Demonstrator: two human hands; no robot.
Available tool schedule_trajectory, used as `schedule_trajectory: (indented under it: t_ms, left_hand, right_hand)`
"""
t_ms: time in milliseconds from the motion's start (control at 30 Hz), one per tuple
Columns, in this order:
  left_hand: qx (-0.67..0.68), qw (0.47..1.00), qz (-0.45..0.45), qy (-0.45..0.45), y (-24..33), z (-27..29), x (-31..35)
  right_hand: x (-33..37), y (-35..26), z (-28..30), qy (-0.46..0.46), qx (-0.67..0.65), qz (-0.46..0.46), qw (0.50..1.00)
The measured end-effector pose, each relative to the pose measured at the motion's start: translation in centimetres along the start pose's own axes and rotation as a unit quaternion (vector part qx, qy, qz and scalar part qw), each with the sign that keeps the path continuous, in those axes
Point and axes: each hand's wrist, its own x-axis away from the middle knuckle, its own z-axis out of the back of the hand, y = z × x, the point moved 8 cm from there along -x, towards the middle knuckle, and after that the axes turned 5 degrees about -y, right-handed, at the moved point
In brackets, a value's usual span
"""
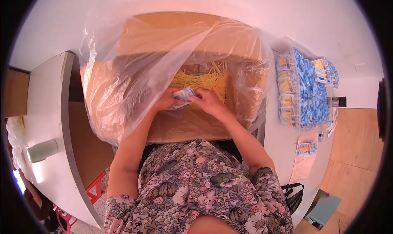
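A small clear packet with blue stripes (184, 94) is held between my two hands over a large cardboard box (168, 31). My left hand (165, 99) grips its left side. The fingers of my right hand (209, 101) pinch its right end. Whether anything is inside this packet I cannot tell. Beneath and beyond my hands, a heap of thin yellow sticks (204, 82) lies in the box. A loose transparent plastic liner (135, 76) drapes over the box's rim and left part, and it passes close by my left forearm.
On the right-hand table, a big clear bag (307, 90) holds many blue-striped packets with yellow contents. A single packet (307, 149) lies nearer me, and a dark-capped bottle (337, 101) stands beyond. A pale green bottle (42, 151) rests on the left table (49, 99).
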Motion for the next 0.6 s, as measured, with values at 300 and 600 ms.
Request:
schedule_trajectory:
  t_ms: [300, 600]
  left_hand:
    - [-0.092, 0.994, 0.045, 0.027, -2.1, 0.7, 0.1]
    - [-0.162, 0.978, -0.086, 0.101, -4.6, 0.8, -2.3]
  right_hand:
    - [-2.6, 4.4, 2.0, 0.023, 0.229, -0.042, 0.972]
    - [-6.0, 11.5, 3.4, 0.043, 0.440, -0.165, 0.882]
